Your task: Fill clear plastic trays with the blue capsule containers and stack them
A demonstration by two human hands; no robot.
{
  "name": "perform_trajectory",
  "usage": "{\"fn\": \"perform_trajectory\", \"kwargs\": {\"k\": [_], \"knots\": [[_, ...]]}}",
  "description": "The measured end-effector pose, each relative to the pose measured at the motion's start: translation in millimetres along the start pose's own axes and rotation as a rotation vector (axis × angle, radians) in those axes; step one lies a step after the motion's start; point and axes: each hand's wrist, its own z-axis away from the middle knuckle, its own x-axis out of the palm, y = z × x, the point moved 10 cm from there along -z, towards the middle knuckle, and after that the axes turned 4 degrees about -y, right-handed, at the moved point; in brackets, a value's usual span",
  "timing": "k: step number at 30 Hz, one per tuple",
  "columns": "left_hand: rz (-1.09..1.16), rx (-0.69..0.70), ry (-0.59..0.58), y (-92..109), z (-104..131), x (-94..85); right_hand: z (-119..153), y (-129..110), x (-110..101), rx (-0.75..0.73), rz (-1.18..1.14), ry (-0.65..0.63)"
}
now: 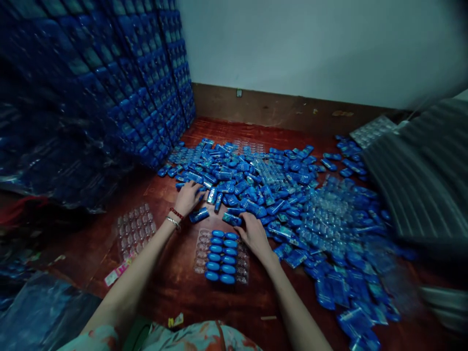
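Observation:
A clear plastic tray (202, 253) lies before me on the red-brown surface, its two middle columns filled with blue oval pieces (228, 259) and its outer columns bare. Beyond it spreads a heap of blue wrapped packets (241, 186). My left hand (188, 197), with a red bead bracelet and a silver bangle at the wrist, rests at the heap's near left edge, fingers apart. At the tray's upper right, my right hand (253, 234) has its fingertips beside a blue packet (231, 219); no firm hold on it shows. Another packet (199, 215) lies between my left hand and the tray.
Tall stacks of blue packs (146, 87) stand at the left. Clear trays lie at left (136, 230) and on the heap at right (325, 219). A dark ribbed object (420, 170) is at the far right. A pale wall (292, 48) rises behind.

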Motion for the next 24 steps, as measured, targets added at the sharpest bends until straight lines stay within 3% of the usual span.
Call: {"fn": "perform_trajectory", "kwargs": {"k": [6,9,13,16,19,22,24], "knots": [[0.025,0.019,-0.209,28,-21,40.5,-6,16,-2,0.106,-0.298,0.027],[0.053,0.017,-0.253,29,-31,45.8,-1,24,-8,0.157,-0.495,0.06],[0.107,0.045,-0.258,28,-22,38.1,8,30,-14,0.183,-0.654,0.064],[0.178,-0.008,-0.176,20,-6,25.5,15,33,-18,0.192,-0.754,0.073],[0.262,-0.095,0.018,7,15,6.8,28,37,-18,0.236,-0.817,0.053],[0.281,-0.059,0.193,4,41,-10.2,45,37,-20,0.219,-0.833,0.032],[0.305,-0.067,0.237,-1,60,-14.4,58,38,-27,0.191,-0.76,0.084]]}}
